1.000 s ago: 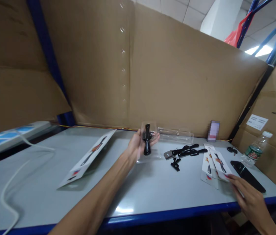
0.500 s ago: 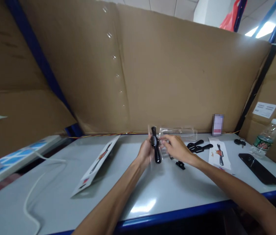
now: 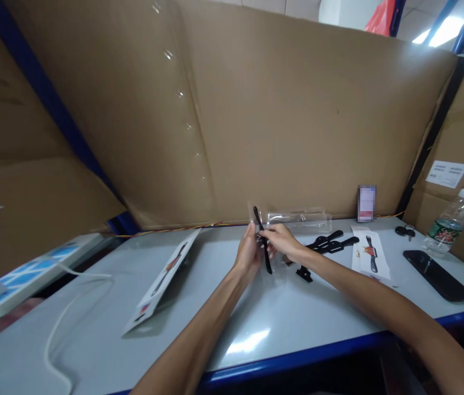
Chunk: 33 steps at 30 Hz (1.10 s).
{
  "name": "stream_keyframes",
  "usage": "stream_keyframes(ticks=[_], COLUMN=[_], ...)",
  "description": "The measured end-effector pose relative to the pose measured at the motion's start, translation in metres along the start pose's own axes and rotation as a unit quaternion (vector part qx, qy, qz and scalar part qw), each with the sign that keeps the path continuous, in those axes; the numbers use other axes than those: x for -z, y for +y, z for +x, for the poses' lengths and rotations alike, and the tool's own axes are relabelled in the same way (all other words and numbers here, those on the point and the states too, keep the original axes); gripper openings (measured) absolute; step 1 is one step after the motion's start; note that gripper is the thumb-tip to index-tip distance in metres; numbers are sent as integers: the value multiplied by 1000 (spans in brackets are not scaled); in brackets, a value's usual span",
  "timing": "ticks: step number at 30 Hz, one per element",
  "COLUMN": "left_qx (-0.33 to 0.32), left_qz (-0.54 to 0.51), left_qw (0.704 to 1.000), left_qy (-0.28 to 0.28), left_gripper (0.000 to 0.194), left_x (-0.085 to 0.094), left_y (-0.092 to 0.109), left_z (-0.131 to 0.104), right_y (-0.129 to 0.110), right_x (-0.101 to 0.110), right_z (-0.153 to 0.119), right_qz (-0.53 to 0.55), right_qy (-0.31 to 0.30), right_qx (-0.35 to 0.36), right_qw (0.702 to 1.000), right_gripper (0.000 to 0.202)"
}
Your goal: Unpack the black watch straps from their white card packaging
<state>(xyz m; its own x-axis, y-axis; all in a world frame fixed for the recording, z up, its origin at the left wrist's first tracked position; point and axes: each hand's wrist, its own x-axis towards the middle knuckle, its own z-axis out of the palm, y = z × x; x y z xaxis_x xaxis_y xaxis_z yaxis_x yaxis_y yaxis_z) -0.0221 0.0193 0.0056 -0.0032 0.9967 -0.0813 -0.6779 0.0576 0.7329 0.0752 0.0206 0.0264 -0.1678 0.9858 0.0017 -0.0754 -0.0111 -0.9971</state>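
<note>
A black spokeshave (image 3: 267, 258) is held upright above the middle of the table, turned edge-on. My left hand (image 3: 248, 251) is closed around its middle from the left. With its fingers pinched at the same middle part, my right hand (image 3: 283, 240) also grips the spokeshave; the fingertips partly hide the small fittings there. Clear plastic shows around the held tool. More black spokeshaves (image 3: 334, 244) lie to the right, beyond my right wrist. Nearer me is a small black part (image 3: 305, 274). Behind the hands rests a clear plastic tray (image 3: 297, 221).
A printed card (image 3: 161, 282) leans up on the left, near a white cable (image 3: 52, 340) and a power strip (image 3: 46, 269). To the right are another printed card (image 3: 369, 253), keys (image 3: 404, 231), a black phone (image 3: 438, 275) and a bottle (image 3: 446, 227). Cardboard (image 3: 277, 120) walls the back.
The spokeshave has turned from its broad face to its thin edge. My right fingers have moved left onto its middle. The whole view has shifted slightly.
</note>
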Motion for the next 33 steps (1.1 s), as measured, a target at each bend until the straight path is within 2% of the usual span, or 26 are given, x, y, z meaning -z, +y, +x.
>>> stream_keyframes(ticks=[3, 5, 9, 12, 15, 19, 23, 26, 29, 33], left_qx=[-5, 1, -6, -64, -95, -73, -53, 20, 98, 143], left_qz=[36, 58, 119, 178, 174, 144, 94, 30, 9, 7], left_qw=[999, 998, 991, 976, 970, 980, 987, 990, 986, 983], left_qy=[-16, -1, 64, 108, 142, 116, 119, 133, 132, 116], left_gripper=[22, 23, 27, 30, 28, 19, 11, 9, 10, 20], left_x=[-1, -1, 3, 7, 7, 5, 2, -4, -14, -31], left_y=[0, 0, 7, 16, 23, 25, 21, 12, -2, -23], left_z=[-1, -2, -3, -3, -3, -5, -7, -5, 2, 21], right_y=[2, -2, -22, -37, -41, -31, -25, -24, -23, -22], right_x=[5, 13, 52, 96, 140, 179, 195, 199, 201, 202], right_z=[4, 6, 1, -5, -7, -5, 1, 5, 6, 4], right_qz=[58, 103, 131, 140, 156, 184, 224, 242, 242, 239], right_qy=[-21, -18, -35, 13, 84, 159, 206, 223, 225, 219], right_qx=[-40, -65, -119, -73, -47, -32, -25, -24, -19, -13], right_qw=[997, 992, 984, 987, 983, 969, 952, 944, 944, 946], right_gripper=[32, 28, 21, 16, 17, 17, 16, 16, 15, 14])
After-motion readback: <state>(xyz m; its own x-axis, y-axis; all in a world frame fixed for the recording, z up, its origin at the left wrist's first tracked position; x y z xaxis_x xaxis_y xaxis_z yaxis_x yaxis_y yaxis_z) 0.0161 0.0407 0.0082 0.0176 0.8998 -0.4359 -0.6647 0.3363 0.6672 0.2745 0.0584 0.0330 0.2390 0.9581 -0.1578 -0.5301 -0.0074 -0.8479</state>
